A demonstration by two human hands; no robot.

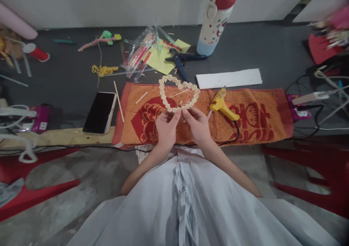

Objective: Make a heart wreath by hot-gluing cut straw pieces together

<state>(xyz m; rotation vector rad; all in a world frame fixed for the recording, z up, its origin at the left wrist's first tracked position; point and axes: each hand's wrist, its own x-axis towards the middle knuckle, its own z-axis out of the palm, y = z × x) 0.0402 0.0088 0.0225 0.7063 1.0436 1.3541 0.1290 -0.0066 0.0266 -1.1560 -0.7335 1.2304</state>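
A cream, heart-shaped frame [163,95] with a bumpy, beaded-looking surface is raised above an orange and red towel [261,117]. My left hand [167,126] pinches its near edge between thumb and fingers. Close beside it, my right hand [198,125] grips the same edge, thumb on top. The hands nearly touch. Through the heart's opening the towel shows, with a thin pale stick lying on it. To the right of my right hand, a yellow glue gun [222,104] rests on the towel, its black cord trailing toward the table's front edge.
Left of the towel lie a phone [99,112] and a wooden stick [119,101]. Behind it are dark blue cutters [178,62], plastic-wrapped sticks [140,53], yellow paper [160,59] and a white strip [229,79]. A tall bottle [215,24] stands at the back. Power strips sit at both sides.
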